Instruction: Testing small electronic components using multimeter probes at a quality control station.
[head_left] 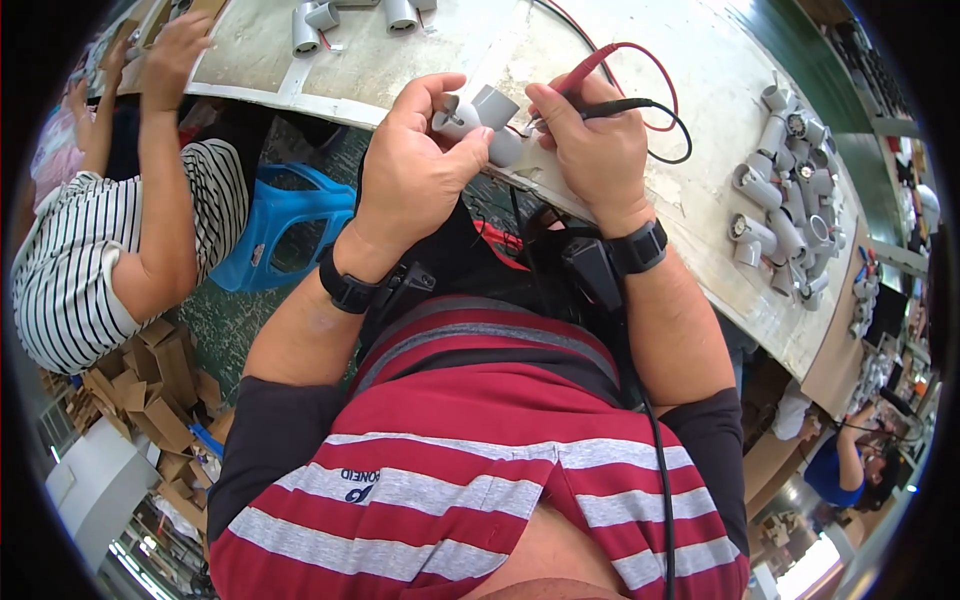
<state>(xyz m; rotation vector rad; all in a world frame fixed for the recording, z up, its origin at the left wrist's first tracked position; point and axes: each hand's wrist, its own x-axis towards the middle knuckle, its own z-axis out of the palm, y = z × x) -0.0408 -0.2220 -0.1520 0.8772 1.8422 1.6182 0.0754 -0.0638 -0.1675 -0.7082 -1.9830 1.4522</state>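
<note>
My left hand (412, 172) is closed round a T-shaped grey plastic housing (494, 108), held tilted above the table's near edge. A small metal shaft or pin shows at its white end. In my right hand (604, 160) are two test probes, a red probe (586, 70) and a black probe (618, 106), pinched between thumb and fingers. Their tips come close to a small white connector (529, 130) on thin wires beside the housing; I cannot tell whether they touch it. Both wrists wear black bands.
On the worktable (690, 70), a pile of similar grey housings (785, 200) lies to the right, with several more housings (306, 30) at the far left. Probe cables (672, 90) loop across the table. At left are a blue stool (290, 225), cardboard boxes (160, 400) and a person in stripes (100, 260).
</note>
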